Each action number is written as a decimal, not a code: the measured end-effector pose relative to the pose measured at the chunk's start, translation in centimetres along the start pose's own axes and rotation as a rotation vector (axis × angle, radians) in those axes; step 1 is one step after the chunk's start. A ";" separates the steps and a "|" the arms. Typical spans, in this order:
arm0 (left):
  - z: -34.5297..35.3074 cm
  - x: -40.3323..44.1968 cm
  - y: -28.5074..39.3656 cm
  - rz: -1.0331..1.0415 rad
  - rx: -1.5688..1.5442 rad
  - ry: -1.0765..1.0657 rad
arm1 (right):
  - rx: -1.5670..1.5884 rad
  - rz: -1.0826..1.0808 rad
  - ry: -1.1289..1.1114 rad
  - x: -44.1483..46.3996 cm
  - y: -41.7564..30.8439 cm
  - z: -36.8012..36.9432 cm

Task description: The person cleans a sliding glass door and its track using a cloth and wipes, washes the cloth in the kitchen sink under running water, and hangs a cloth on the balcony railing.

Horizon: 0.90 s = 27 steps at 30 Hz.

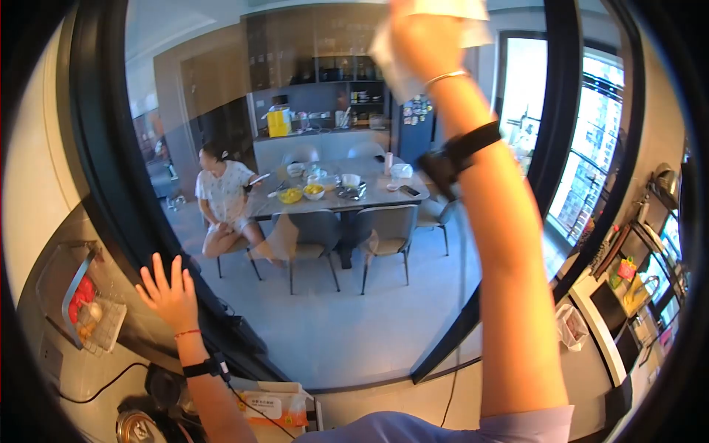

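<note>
My right hand (pixel 427 38) is raised at the top, pressing a white cloth (pixel 471 18) against a large glass pane (pixel 354 332) in a dark frame (pixel 103 148). The fingers are partly cut off by the upper edge. A bracelet and a black strap are on that arm. At the lower left, my left hand (pixel 171 295) is held up with its fingers spread beside the frame, holding nothing. A black wrist strap with a cable shows below it.
Behind the glass, a person (pixel 225 192) sits by a dining table (pixel 266 210) with bowls and chairs. A wall basket (pixel 111 325) hangs at the left, a box (pixel 273 407) stands below, and a lined bin (pixel 572 327) is at the right.
</note>
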State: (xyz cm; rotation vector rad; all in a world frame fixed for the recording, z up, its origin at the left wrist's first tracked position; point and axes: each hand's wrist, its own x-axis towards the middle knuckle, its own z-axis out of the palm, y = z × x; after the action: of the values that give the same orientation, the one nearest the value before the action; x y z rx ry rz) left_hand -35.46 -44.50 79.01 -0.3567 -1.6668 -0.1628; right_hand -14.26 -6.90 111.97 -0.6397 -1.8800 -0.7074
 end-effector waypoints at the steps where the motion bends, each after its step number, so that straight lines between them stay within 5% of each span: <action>1: -0.3 0.1 0.1 0.007 -0.001 -0.005 | 0.003 -0.087 0.315 -1.4 -2.4 -0.2; 2: -0.3 0.1 0.0 0.016 -0.001 -0.003 | 0.010 -0.176 0.628 -4.2 -4.2 -0.7; 4: -0.1 0.1 0.0 0.032 -0.011 0.017 | 0.349 -0.330 0.504 -9.6 -2.9 1.3; 9: 0.1 -0.1 -0.1 0.014 -0.032 0.014 | 0.076 -0.040 0.500 -11.2 12.4 3.3; 12: 0.3 -0.1 -0.2 0.024 -0.036 0.016 | 0.156 0.379 -0.112 -4.2 13.6 -0.1; 15: 0.2 -0.2 -0.2 0.039 -0.020 0.027 | 0.141 0.118 0.401 -3.7 7.5 1.2; 18: -0.1 -0.1 -0.3 0.045 -0.018 0.006 | 0.144 -0.244 0.535 -11.6 5.6 1.9; 20: -0.1 -0.3 -0.3 0.031 -0.027 -0.018 | 0.050 -0.105 0.486 -16.3 9.1 2.6; 22: 0.1 -0.2 -0.2 0.028 -0.022 0.019 | 0.281 0.079 0.433 -16.8 13.6 3.9; 24: 0.3 -0.3 -0.4 0.036 -0.019 0.025 | 0.204 0.290 0.257 -12.9 15.1 3.1; 25: 0.4 -0.3 -0.4 0.036 -0.010 0.032 | -0.090 0.249 0.085 -10.8 14.5 1.8; 26: 0.5 -0.1 -0.4 0.038 -0.013 0.031 | 0.124 0.297 0.307 -8.9 13.9 1.9; 27: 0.5 -0.1 -0.4 0.042 -0.006 0.030 | 0.081 0.241 0.280 -8.3 13.0 2.1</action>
State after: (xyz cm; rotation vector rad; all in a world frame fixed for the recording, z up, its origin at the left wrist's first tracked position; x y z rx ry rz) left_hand -36.02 -44.75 78.87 -0.3917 -1.6282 -0.1409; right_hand -3.36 2.63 106.06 -0.6652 -1.5360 -0.5314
